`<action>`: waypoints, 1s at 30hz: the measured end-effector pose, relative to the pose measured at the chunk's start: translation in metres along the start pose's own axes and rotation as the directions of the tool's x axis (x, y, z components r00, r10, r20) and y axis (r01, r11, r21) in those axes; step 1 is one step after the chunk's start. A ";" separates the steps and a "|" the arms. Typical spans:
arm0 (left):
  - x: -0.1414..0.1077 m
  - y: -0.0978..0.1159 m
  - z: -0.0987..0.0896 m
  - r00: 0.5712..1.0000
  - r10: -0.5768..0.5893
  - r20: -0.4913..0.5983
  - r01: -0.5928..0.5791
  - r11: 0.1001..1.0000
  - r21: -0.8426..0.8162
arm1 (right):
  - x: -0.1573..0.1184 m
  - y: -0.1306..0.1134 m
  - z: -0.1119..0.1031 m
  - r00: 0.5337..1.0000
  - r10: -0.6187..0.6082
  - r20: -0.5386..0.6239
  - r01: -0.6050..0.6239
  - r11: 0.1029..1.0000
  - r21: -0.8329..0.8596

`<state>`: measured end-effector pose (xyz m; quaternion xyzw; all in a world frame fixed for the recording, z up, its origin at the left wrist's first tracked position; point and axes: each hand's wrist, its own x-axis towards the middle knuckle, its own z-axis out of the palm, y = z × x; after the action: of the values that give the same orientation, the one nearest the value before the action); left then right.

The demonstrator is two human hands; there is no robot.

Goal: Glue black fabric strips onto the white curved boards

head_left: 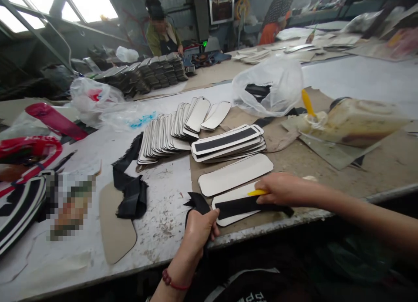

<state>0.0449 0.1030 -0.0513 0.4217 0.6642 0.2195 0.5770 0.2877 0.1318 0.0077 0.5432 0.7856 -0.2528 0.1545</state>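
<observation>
My left hand (200, 229) is closed, thumb and fingers pinching a black fabric strip (237, 207) near the left end of a white panel (225, 198) with rounded corners. The strip lies lengthwise over that panel, its far end passing beyond the right edge. My right hand (282, 188) is closed over the strip's right part and also grips a yellow-handled tool (257, 192), whose other end is mostly hidden by the hand. Just behind lies another bare white panel (235, 174). Farther back is a stack of panels (228, 140), the top one bearing a black strip.
A fanned row of white panels (166, 132) stands at centre left, beside a black fabric length (130, 180) and a beige panel (116, 223). A plastic bag (269, 86) and a glue-stained container (362, 119) are at right. Another person (163, 34) works behind stacked pieces.
</observation>
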 end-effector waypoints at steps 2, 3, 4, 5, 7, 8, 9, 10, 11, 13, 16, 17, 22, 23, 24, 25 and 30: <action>-0.003 -0.003 -0.002 1.000 -0.002 0.011 0.002 1.000 -0.006 | -0.021 0.032 0.005 0.994 0.104 -0.022 -0.102 0.992 0.078; -0.005 -0.004 -0.003 1.000 -0.004 0.014 0.004 1.000 -0.009 | -0.028 0.046 0.008 0.990 0.138 -0.042 -0.132 0.984 0.123; -0.007 -0.005 -0.004 1.000 -0.008 0.015 0.008 1.000 -0.011 | -0.033 0.058 0.012 0.983 0.175 -0.060 -0.163 0.973 0.163; -0.008 -0.005 -0.004 1.000 -0.014 0.013 0.015 1.000 -0.012 | -0.035 0.067 0.016 0.976 0.202 -0.078 -0.185 0.965 0.188; -0.010 -0.004 -0.004 0.999 -0.033 0.001 0.033 0.999 0.001 | -0.034 0.077 0.023 0.962 0.254 -0.103 -0.230 0.953 0.199; -0.010 -0.003 -0.004 0.999 -0.041 -0.006 0.041 0.999 0.015 | -0.032 0.079 0.026 0.955 0.277 -0.112 -0.252 0.948 0.192; -0.011 -0.002 -0.003 0.999 -0.045 -0.012 0.046 0.998 0.031 | -0.029 0.078 0.028 0.948 0.296 -0.119 -0.272 0.945 0.183; -0.011 -0.002 -0.003 0.999 -0.044 -0.015 0.045 0.998 0.045 | -0.025 0.077 0.029 0.941 0.315 -0.127 -0.291 0.941 0.172; -0.011 -0.002 -0.003 0.999 -0.039 -0.015 0.040 0.997 0.060 | -0.023 0.075 0.029 0.933 0.335 -0.134 -0.313 0.936 0.163; -0.011 -0.002 -0.004 1.000 -0.026 -0.009 0.027 0.997 0.078 | -0.019 0.072 0.027 0.920 0.365 -0.142 -0.346 0.927 0.142; -0.010 -0.004 -0.005 1.000 -0.014 0.003 0.014 0.993 0.115 | -0.017 0.068 0.023 0.909 0.394 -0.133 -0.381 0.918 0.111; -0.010 -0.005 -0.005 1.000 -0.012 0.008 0.011 0.992 0.125 | -0.017 0.067 0.021 0.908 0.400 -0.127 -0.389 0.915 0.103; -0.011 -0.004 -0.002 1.000 -0.029 -0.012 0.030 0.993 0.114 | -0.014 0.065 0.015 0.906 0.413 -0.095 -0.407 0.910 0.077; -0.011 -0.003 -0.002 0.999 -0.036 -0.023 0.038 0.993 0.112 | -0.013 0.065 0.014 0.907 0.411 -0.088 -0.406 0.911 0.074; -0.012 -0.002 -0.001 0.999 -0.039 -0.032 0.042 0.993 0.113 | -0.012 0.065 0.014 0.909 0.409 -0.082 -0.404 0.912 0.071; -0.012 -0.002 -0.001 0.998 -0.041 -0.039 0.045 0.992 0.121 | -0.011 0.065 0.013 0.911 0.405 -0.075 -0.401 0.914 0.067; -0.013 -0.002 0.001 0.997 -0.049 -0.060 0.058 0.986 0.157 | -0.007 0.066 0.012 0.920 0.387 -0.054 -0.385 0.922 0.046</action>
<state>0.0448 0.0915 -0.0454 0.4420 0.7063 0.1622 0.5286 0.3513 0.1381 -0.0137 0.6975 0.6631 -0.2138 0.1673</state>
